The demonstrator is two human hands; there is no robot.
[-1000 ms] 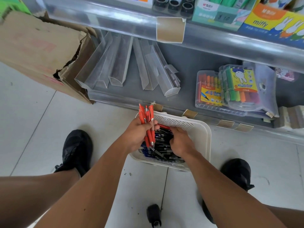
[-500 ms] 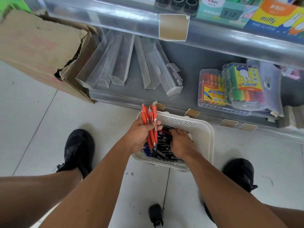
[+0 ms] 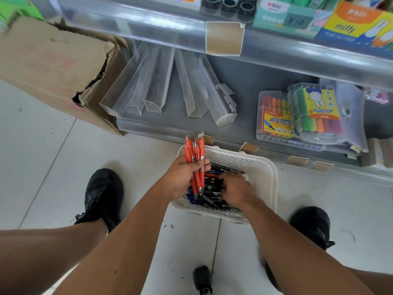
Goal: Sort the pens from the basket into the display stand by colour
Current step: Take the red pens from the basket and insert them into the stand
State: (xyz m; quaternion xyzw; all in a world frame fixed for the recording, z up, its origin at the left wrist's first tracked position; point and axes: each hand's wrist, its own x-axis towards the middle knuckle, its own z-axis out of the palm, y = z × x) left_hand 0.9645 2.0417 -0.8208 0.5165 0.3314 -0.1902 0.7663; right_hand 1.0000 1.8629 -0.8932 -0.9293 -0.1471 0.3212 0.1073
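The left hand (image 3: 180, 177) grips a bundle of orange pens (image 3: 196, 165), fingers curled round their middles; at least four can be counted, though the exact number cannot be told where they overlap. The bundle stands nearly upright over the left edge of the white basket (image 3: 265, 177), its long axis running away from the person, clicker ends up toward the shelf and silver tips down toward the pile. Just to its right, the right hand (image 3: 236, 190) reaches into the basket with fingers bent down among the loose pens (image 3: 214, 184); whether it pinches one cannot be told. Those loose pens are mostly black and blue with one red one showing, too many and too tangled to count, lying mostly crosswise.

The basket sits on the tiled floor (image 3: 42, 156) between two black shoes (image 3: 102, 194), against the lower shelf (image 3: 244, 92). On the far left a torn cardboard box (image 3: 53, 67) stands. On the shelf lie about six clear plastic troughs (image 3: 157, 81), fanned out and lengthwise front to back, and farther right two packs of coloured markers (image 3: 297, 111), one overlapping the other.
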